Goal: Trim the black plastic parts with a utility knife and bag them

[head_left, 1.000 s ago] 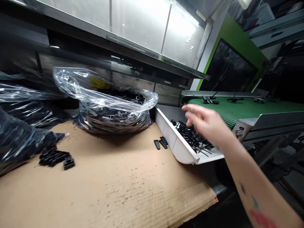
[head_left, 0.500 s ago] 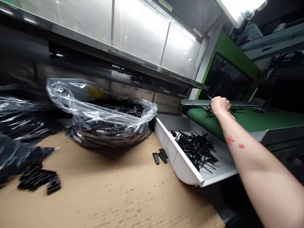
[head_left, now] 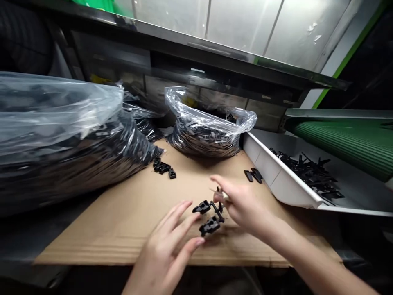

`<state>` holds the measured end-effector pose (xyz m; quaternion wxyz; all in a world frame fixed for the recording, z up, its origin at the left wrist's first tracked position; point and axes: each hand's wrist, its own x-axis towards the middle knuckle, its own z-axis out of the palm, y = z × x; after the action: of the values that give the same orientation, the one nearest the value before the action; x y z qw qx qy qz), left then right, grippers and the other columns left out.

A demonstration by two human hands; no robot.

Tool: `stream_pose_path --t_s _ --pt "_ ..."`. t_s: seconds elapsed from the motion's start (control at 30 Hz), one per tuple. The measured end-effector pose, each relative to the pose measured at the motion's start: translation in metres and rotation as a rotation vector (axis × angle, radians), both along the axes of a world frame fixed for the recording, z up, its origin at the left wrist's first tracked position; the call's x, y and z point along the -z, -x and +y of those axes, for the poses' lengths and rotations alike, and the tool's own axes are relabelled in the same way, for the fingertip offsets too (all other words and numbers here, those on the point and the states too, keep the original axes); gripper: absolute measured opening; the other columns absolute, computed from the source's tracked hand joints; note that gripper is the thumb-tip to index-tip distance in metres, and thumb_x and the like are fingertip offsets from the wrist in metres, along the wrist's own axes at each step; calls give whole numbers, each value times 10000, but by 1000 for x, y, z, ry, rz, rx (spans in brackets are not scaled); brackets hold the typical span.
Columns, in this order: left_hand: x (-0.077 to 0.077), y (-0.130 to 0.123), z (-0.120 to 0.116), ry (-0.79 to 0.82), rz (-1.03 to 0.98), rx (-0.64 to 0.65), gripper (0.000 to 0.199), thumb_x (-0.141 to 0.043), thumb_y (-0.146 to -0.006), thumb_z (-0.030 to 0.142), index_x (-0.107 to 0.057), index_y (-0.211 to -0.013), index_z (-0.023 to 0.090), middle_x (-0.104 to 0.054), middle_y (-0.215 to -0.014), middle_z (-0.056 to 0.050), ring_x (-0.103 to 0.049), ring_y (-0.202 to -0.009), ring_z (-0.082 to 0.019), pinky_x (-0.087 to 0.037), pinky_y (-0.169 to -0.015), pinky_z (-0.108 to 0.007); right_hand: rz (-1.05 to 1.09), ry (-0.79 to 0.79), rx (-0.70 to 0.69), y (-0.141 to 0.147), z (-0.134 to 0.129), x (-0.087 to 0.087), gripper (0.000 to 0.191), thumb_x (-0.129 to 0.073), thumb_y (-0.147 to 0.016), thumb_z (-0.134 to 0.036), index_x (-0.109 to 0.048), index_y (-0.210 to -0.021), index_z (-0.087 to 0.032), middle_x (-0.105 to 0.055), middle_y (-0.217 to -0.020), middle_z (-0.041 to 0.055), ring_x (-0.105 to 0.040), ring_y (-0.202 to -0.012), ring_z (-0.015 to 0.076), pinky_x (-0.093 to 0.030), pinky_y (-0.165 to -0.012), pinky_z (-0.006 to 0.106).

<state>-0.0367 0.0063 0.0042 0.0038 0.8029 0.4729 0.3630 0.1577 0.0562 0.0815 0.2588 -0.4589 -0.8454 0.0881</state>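
My right hand [head_left: 242, 205] grips a black moulded plastic piece [head_left: 210, 215], two small parts joined on a thin runner, above the brown cardboard sheet [head_left: 132, 213]. My left hand [head_left: 167, 250] is open, its fingers apart and reaching toward the piece from the lower left, fingertips close to the lower part. Both hands are over the front middle of the cardboard.
A large clear bag of black parts [head_left: 61, 135] fills the left. A smaller open bag [head_left: 208, 131] stands at the back. A white tray [head_left: 285, 182] with black runners and a green conveyor belt [head_left: 346, 143] lie to the right. Loose black parts [head_left: 164, 168] rest on the cardboard.
My right hand left the green belt and came down over the cardboard holding a black piece. My left hand has come into view. The view has swung left and down.
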Motion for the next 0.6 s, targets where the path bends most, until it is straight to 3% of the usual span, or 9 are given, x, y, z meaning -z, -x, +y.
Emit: stream_pose_path --t_s 0.07,0.13,0.23,0.33,0.47,0.6 --pt "0 -6 1 50 86 10 335 -483 -837 342 -540 -1151 239 -527 -1249 -75 -489 -1133 -278 -463 -891 -435 16 10 30 8 2 21 269 -504 -780 -67 -624 -1000 -166 -700 -814 46 -651 -731 173 -483 -633 241" --pt "-1 -12 3 66 136 10 312 -477 -840 299 -567 -1129 222 -549 -1224 -90 -509 -1110 -281 -461 -886 -456 38 7 99 14 2 28 189 -489 -804 -111 -653 -880 -166 -680 -840 79 -632 -745 195 -460 -636 267" --pt "-6 -19 8 89 182 -14 277 -479 -834 237 -616 -1070 188 -563 -1203 -116 -525 -1089 -284 -468 -880 -443 42 50 145 28 -6 23 192 -482 -772 -56 -648 -817 -141 -657 -801 104 -608 -731 217 -421 -626 292" --pt "-8 -23 14 113 215 -30 238 -491 -825 213 -661 -988 177 -629 -1102 -125 -587 -997 -284 -509 -821 -426 53 179 133 34 -11 15 167 -534 -691 6 -625 -688 -134 -634 -693 67 -589 -681 199 -402 -598 283" --pt "-5 -25 17 86 226 -3 255 -461 -844 226 -645 -1018 195 -596 -1168 -109 -576 -1028 -272 -462 -881 -470 177 448 198 -2 8 14 169 -489 -853 -173 -572 -716 -121 -559 -586 -35 -509 -464 71 -415 -472 211" --pt "-2 -23 17 57 261 2 295 -387 -873 252 -645 -1008 201 -588 -1182 -88 -578 -1031 -261 -421 -915 -505 342 663 191 -46 31 22 220 -468 -885 -287 -554 -787 -110 -562 -644 -41 -473 -417 28 -378 -368 148"
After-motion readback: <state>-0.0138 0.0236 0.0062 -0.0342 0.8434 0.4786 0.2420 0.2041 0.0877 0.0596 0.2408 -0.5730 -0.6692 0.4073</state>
